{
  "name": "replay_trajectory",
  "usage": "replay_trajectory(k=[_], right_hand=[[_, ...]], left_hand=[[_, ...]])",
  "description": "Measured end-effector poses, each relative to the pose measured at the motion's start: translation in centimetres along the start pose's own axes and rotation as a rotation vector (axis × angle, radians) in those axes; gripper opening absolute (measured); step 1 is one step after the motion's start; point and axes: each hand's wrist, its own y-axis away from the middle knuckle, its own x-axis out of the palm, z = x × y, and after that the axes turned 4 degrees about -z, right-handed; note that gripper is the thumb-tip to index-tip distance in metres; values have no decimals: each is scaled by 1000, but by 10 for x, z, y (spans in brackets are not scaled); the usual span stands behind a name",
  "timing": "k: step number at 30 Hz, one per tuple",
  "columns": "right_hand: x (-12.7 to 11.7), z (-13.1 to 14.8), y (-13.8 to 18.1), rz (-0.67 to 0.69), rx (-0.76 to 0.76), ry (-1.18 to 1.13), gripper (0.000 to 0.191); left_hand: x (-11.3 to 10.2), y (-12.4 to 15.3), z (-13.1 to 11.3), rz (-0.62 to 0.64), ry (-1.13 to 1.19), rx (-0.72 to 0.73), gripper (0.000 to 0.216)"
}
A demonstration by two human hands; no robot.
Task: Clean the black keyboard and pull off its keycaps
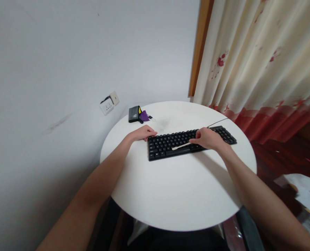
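Note:
A black keyboard (pixel 170 143) lies across the round white table (pixel 175 188). My left hand (pixel 143 132) rests at the keyboard's left end, fingers curled down onto its corner. My right hand (pixel 207 138) sits over the right half of the keys, fingers pinched on a thin pale stick-like tool (pixel 181 146) whose tip lies on the lower key rows. The keyboard's thin cable (pixel 217 122) runs off toward the table's far right edge.
A small dark pouch with yellow and purple pieces (pixel 137 114) sits at the table's far edge by the grey wall. A wall socket (pixel 109 103) is behind it. Cream and red curtains (pixel 262 66) hang at the right; papers (pixel 305 191) lie low right.

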Motion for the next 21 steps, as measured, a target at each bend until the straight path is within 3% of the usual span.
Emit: replay_trajectory(k=[3,6,16,21], right_hand=[[-1,6,3,5,-1,0,38],[-6,-5,2,26,-4,8,38],[-22,-113,-11,35,58,71,43],[-34,-150,-19,87,96,86,42]], left_hand=[[0,1,-2,0,-1,-7,44],[-1,1,-2,1,-5,-2,43],[-2,2,-1,-9,-28,23,44],[-2,2,-1,-5,-23,31,45]])
